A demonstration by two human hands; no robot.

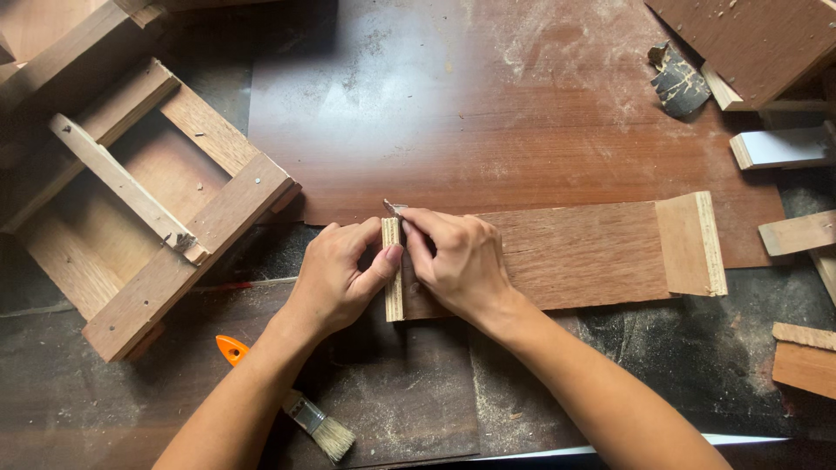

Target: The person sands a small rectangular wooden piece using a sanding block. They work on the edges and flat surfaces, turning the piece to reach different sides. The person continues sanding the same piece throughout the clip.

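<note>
My left hand (344, 274) pinches the board (575, 254) at its end strip — my right hand (457, 261) fingers grip a small blade (394, 208) there.

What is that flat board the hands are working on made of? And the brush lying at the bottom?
The board looks like plywood: brown grainy face, unvarnished, with pale layered strips along its end edges. The brush seems to have an orange plastic handle, a shiny metal band and pale bristles; whether those are hair or synthetic cannot be told. The left hand and right hand rest on the board's left end.
</note>
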